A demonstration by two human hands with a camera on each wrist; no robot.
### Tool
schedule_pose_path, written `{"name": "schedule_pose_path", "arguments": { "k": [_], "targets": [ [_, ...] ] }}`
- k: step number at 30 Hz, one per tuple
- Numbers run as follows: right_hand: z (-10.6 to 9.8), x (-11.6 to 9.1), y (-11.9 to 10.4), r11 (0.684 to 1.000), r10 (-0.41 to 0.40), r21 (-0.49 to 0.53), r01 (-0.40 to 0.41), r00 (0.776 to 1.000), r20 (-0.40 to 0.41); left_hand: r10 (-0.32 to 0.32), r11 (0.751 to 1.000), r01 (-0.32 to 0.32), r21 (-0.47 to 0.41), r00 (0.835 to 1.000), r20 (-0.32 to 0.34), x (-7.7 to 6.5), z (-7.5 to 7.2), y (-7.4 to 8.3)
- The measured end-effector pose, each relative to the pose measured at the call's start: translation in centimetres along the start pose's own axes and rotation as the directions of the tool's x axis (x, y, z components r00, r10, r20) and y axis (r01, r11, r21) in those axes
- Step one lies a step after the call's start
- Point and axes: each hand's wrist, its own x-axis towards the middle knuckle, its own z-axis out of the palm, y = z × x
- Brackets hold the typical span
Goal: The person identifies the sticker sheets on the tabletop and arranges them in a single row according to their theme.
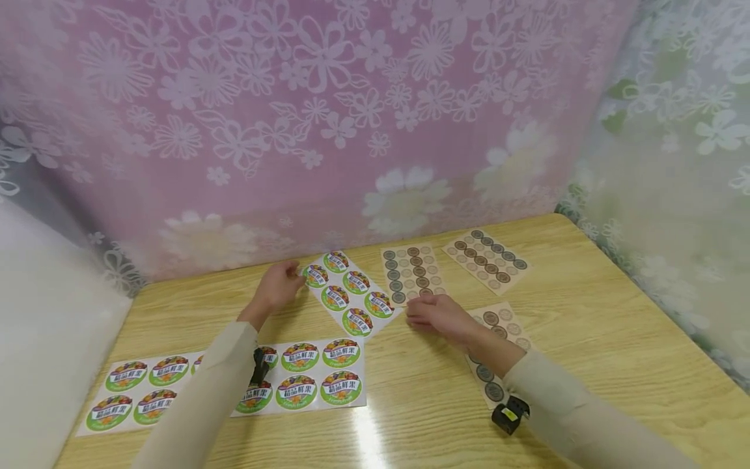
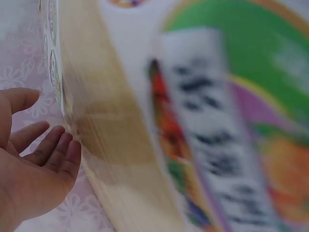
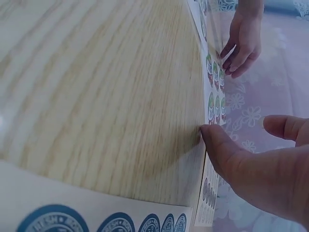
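A small white sheet of round fruit stickers (image 1: pixel 346 296), green-rimmed and printed with Chinese characters, lies slanted on the table between both hands. At its upper left edge is my left hand (image 1: pixel 281 285); in the left wrist view this hand's (image 2: pixel 41 169) fingers are loosely bent and the thumb stands apart. My right hand (image 1: pixel 442 317) is by the sheet's lower right corner. Its fingers look fairly straight in the right wrist view, thumb raised, nothing held in the hand (image 3: pixel 265 166). Whether either hand's fingertips touch the paper, I cannot tell.
A longer fruit sticker sheet (image 1: pixel 297 372) lies at the front left, partly under the left forearm. Beige sheets of small round labels lie at the back middle (image 1: pixel 414 273), the back right (image 1: pixel 486 259) and beneath the right forearm (image 1: pixel 508 324). A floral curtain (image 1: pixel 328 130) hangs behind the wooden table (image 1: pixel 586 339).
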Motion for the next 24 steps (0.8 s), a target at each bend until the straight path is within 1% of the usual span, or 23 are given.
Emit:
{"name": "schedule_pose_path", "arguments": {
  "k": [2, 5, 8, 10, 12, 14, 17, 18, 20, 24],
  "targets": [
    [0.1, 0.0, -0.1, 1.0, 0.011, 0.011, -0.011, 1.0, 0.005, -0.016, 1.0, 0.016, 0.024, 1.0, -0.002, 0.6, 0.1, 0.1],
    [0.2, 0.1, -0.3, 0.999, 0.026, 0.021, -0.026, 1.0, 0.009, -0.041, 0.999, 0.041, 0.034, 0.999, 0.006, 1.4, 0.2, 0.2],
    [0.2, 0.1, -0.4, 0.999, 0.034, 0.029, -0.034, 0.999, 0.007, -0.036, 0.999, 0.036, 0.033, 0.999, -0.01, 2.1, 0.4, 0.3],
    [0.3, 0.1, -0.3, 0.999, 0.029, 0.041, -0.03, 1.0, 0.009, -0.026, 0.998, 0.027, 0.053, 0.999, -0.025, 2.4, 0.5, 0.3],
    [0.5, 0.0, -0.3, 0.999, 0.025, 0.046, -0.026, 1.0, 0.013, -0.021, 0.998, 0.024, 0.066, 0.999, -0.034, 2.8, 0.5, 0.5],
    [0.7, 0.0, -0.2, 0.997, 0.022, 0.068, -0.023, 1.0, 0.016, -0.03, 0.996, 0.033, 0.081, 0.999, -0.035, 3.0, 0.6, 0.7],
    [1.0, 0.0, -0.1, 0.996, 0.025, 0.088, -0.024, 1.0, -0.003, -0.041, 0.995, 0.044, 0.095, 0.998, -0.039, 3.3, 0.8, 1.1],
    [1.1, 0.0, 0.0, 0.995, 0.027, 0.093, -0.026, 1.0, -0.014, -0.039, 0.994, 0.044, 0.102, 0.998, -0.052, 3.4, 0.8, 1.2],
    [1.1, 0.0, 0.0, 0.996, 0.025, 0.085, -0.022, 0.999, -0.028, -0.047, 0.992, 0.055, 0.115, 0.996, -0.071, 3.6, 1.0, 1.4],
    [1.2, 0.0, 0.1, 0.997, 0.014, 0.08, -0.011, 0.999, -0.037, -0.074, 0.989, 0.083, 0.122, 0.994, -0.08, 4.0, 1.4, 1.7]
  ]
}}
